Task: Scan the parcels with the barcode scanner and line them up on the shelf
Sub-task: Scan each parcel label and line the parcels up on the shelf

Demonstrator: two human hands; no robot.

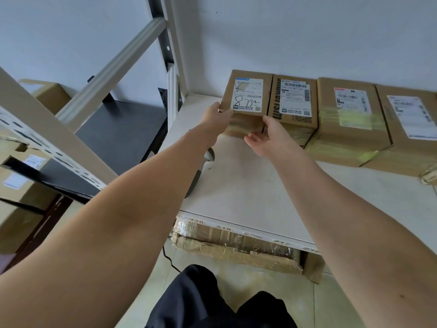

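Both arms out, and I'm at the far-left parcel [247, 100], the small brown carton with a handwritten number on its label. It sits on the white shelf [248, 185] up at twelve o'clock, closing off the left end of the row, tight against the second parcel [293, 102] at its three o'clock side. Two bigger parcels [347, 119] carry the line on towards the right.

My left hand [216, 117] has its grip on the carton's left edge, fingers curled round the near corner. My right hand [267, 136] lies with fingers straight and loose against the lower front face, palm up, pressing, not clamping.

Judging by its size, this one should be light, stiff cardboard that keeps its shape. The glossy tape bands on the front could be slick, so I'd hold by the bare side faces and corners, away from the label.

The barcode scanner [201, 169] appears to be the grey shape at seven o'clock from the carton, mostly hidden under my left forearm, lying on the shelf.
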